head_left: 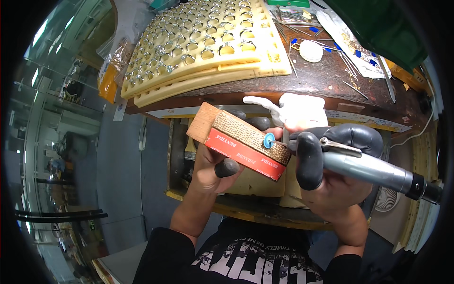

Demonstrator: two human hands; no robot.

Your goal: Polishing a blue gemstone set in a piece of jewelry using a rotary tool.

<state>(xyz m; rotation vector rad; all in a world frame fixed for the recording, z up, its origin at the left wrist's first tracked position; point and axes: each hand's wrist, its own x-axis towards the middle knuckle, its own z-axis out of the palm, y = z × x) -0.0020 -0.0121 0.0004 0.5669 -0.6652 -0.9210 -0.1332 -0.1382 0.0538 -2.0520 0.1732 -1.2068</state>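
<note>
L hand grips a wood block w/ red strip + rough gold-brown face, thumb below, other fingers behind; R hand is closed around a grey rotary handpiece, its small blue disc at the block's rough face near the R end, looks touching, both hands w/ blk finger covers. Block is tilted, held above an open drawer, just in front of a white lump at the edge of the brown surface. Further out: cream tray w/ rows of rings upper L, round white piece + thin metal rods upper R.
</note>
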